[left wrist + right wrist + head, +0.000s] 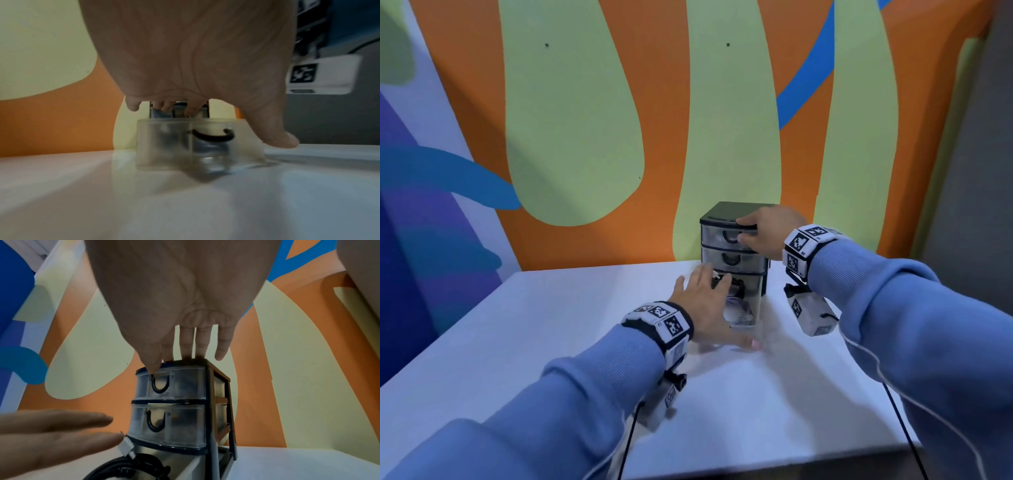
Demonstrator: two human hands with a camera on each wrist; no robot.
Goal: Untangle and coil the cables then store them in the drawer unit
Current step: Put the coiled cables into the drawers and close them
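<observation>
White table (517, 342), small three-drawer unit (732, 250) standing near its far edge, bottom drawer (743, 308) pulled out

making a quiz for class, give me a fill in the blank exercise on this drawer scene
1. The drawer unit has ____ drawers.
2. The drawer pulled out is the ____ one.
3. The right hand rests on the ____ of the unit.
4. The coiled cables lie in the open drawer, under the left hand, whose fingers are ____.

Missing words: three; bottom; top; straight
</observation>
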